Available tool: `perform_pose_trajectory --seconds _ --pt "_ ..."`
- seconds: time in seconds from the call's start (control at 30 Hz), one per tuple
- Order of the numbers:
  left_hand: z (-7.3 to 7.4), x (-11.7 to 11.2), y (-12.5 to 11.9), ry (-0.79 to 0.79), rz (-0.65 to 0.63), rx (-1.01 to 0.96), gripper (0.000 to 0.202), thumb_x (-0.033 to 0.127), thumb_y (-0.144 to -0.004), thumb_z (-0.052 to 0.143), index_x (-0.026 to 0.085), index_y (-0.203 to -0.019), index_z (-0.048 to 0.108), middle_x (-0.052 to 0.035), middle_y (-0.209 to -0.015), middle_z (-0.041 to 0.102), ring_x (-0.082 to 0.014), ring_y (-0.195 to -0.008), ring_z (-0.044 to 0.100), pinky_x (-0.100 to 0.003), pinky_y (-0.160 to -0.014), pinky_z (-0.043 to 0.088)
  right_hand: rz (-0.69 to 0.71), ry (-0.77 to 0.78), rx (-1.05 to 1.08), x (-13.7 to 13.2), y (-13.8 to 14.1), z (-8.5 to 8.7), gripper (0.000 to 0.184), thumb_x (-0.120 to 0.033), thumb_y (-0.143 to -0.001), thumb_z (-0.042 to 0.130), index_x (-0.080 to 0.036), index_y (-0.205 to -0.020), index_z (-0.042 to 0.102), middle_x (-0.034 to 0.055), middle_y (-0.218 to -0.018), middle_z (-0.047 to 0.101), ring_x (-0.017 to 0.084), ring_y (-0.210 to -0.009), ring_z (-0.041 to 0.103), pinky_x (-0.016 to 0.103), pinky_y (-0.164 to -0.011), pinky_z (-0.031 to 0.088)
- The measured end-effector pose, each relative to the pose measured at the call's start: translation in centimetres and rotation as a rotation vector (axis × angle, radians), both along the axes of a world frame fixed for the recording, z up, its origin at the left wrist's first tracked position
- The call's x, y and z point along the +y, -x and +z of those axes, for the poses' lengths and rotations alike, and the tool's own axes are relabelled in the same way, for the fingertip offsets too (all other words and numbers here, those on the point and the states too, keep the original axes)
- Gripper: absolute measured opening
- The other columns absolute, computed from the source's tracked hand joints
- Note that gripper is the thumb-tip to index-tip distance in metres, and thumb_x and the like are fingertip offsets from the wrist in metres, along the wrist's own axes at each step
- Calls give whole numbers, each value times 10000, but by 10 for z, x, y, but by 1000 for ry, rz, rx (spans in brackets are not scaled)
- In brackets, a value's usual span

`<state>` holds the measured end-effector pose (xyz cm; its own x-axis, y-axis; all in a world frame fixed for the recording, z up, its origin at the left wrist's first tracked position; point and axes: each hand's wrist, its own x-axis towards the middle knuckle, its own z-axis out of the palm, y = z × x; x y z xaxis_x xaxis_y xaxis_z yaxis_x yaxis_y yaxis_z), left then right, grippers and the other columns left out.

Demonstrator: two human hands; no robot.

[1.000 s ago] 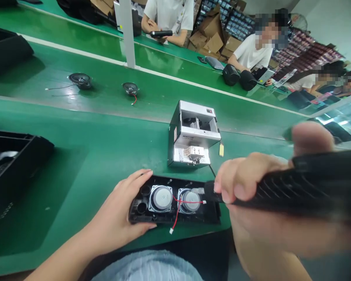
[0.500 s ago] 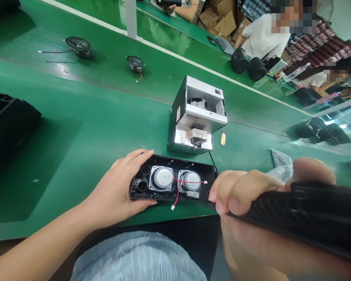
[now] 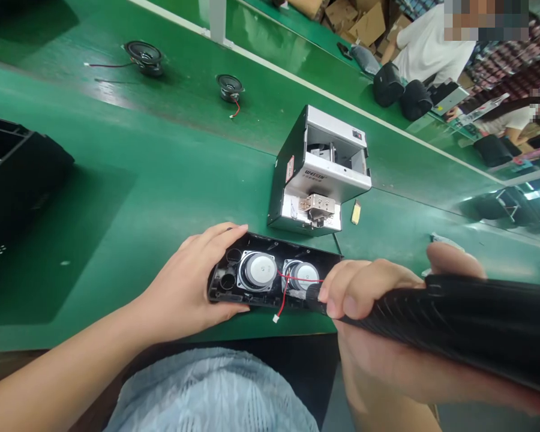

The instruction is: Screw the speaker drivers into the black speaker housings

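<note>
A black speaker housing lies on the green bench near its front edge, with two round silver drivers set in it and a red wire trailing to a white plug. My left hand grips the housing's left end, thumb below and fingers along its top edge. My right hand is wrapped around a black ribbed electric screwdriver, whose tip points down at the housing's right part beside the second driver.
A silver screw feeder box stands just behind the housing, a small yellow piece beside it. Two loose speaker drivers lie on the belt behind. A black tray sits at left. Other people work across the line.
The view has shifted, so everything sits slightly right and higher. The screwdriver tip has come down onto the right part of the housing. My left hand keeps its hold.
</note>
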<state>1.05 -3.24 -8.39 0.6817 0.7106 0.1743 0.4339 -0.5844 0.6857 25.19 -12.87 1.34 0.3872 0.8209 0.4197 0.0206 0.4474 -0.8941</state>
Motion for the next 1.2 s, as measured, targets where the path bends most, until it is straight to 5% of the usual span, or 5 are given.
perform_pose_trajectory --seconds 0.23,0.33,0.43,0.87,1.2 --pt "0 0 1 14 -7 -7 1096 524 -883 887 353 -1757 247 -160 -1730 481 -436 -1597 489 -613 -1268 459 39 6 -18 -3 0 -7 577 -755 -1070 497 -373 -1424 745 11 -730 745 244 -575 666 480 -632 609" --pt "0 0 1 22 2 -11 1108 535 -860 906 347 -1753 277 -161 -1717 499 -443 -1586 501 -618 -1271 465 104 -58 -57 -4 2 -11 364 -416 -1106 554 -343 -1410 741 18 -764 747 231 -580 675 469 -609 616" --pt "1 -1 1 21 2 -10 1130 552 -835 927 354 -1749 292 -160 -1709 507 -443 -1569 519 -614 -1262 477 141 -97 -146 -7 4 -14 391 -231 -1045 576 -335 -1373 762 5 -753 740 219 -590 690 458 -612 623" --pt "3 -1 3 -22 -17 -10 1118 539 -849 918 361 -1748 278 -147 -1697 514 -416 -1537 556 -548 -1206 507 114 -51 -180 -13 18 -18 349 -268 -1072 575 -387 -1292 818 2 -722 765 216 -580 695 430 -608 605" --pt "5 -1 7 40 -20 0 1150 593 -846 931 406 -1759 258 -143 -1750 469 -434 -1583 516 -621 -1256 490 -119 -102 -151 -15 33 -25 299 -341 -1091 602 -358 -1295 820 2 -778 797 232 -639 733 452 -657 657"
